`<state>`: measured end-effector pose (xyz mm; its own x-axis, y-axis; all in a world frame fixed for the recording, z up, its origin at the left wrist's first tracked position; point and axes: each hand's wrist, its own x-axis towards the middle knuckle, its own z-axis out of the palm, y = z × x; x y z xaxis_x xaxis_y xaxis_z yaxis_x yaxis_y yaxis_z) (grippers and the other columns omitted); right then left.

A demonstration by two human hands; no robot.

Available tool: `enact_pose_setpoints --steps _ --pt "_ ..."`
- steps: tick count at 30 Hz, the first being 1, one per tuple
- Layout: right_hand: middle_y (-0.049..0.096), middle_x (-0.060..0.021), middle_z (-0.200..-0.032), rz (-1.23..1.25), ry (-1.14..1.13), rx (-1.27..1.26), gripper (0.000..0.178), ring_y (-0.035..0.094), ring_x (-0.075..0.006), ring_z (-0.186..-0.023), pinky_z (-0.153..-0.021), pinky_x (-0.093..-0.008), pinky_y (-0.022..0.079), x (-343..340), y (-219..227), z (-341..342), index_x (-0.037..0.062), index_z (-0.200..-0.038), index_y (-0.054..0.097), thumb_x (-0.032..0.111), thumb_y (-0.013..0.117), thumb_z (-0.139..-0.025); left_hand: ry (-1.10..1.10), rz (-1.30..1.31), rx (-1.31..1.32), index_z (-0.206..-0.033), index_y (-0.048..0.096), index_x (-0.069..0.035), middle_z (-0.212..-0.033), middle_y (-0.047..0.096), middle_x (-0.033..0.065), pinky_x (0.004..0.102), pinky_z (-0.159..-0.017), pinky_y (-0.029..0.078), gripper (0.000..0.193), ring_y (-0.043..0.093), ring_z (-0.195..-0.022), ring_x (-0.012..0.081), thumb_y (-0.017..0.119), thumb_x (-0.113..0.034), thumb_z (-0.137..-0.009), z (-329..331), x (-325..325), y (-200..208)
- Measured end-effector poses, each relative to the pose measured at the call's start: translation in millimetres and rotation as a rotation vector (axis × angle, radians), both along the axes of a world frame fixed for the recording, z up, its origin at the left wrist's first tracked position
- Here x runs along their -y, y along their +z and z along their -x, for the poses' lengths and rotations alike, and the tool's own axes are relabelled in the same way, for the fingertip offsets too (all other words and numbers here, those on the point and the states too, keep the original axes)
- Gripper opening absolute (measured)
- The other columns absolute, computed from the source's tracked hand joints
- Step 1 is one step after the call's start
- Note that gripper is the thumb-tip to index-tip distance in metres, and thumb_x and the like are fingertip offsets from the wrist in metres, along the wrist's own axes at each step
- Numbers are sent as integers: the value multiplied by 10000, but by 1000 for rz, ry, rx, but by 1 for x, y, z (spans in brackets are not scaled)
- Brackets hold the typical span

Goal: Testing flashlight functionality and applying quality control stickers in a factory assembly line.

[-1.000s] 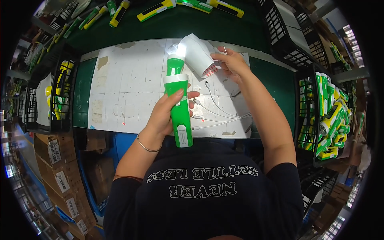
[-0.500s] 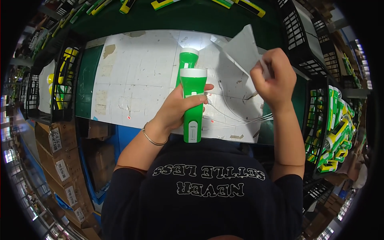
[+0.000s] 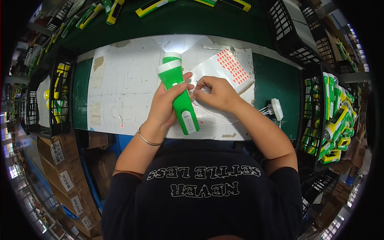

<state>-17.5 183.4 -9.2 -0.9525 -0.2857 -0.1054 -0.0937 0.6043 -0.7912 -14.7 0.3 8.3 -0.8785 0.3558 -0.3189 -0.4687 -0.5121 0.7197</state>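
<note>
My left hand is wrapped round a green flashlight with a white head rim, its handle slanting toward my body. Just beyond it shows the top of a second green flashlight, mostly hidden; light falls on the board past it. My right hand is close beside the left fingertips, thumb and fingers pinched together. What sits in that pinch is too small to make out. Thin white cables run below the right hand. Past its knuckles lies a white sheet of red stickers.
A white charger block with cables rests at the right of the white board. Black crates of flashlights stand at left and right. Several yellow-green flashlights lie along the far edge. Cardboard boxes are stacked lower left.
My right hand has come down and left to the flashlight, and the sheet it lifted now lies on the board. The held flashlight has tilted. The charger block has come into view.
</note>
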Motion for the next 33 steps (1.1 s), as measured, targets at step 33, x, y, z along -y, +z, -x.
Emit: enact_pose_setpoints --steps 33 --pt "623 -40 -901 -656 78 -372 131 622 -241 -770 -682 -371 504 -80 0 52 125 -909 645 178 558 -826 -112 6 83 -1218 387 -13 -1188 475 110 386 -919 450 477 516 -1084 197 635 -78 -816 22 -52 -25"
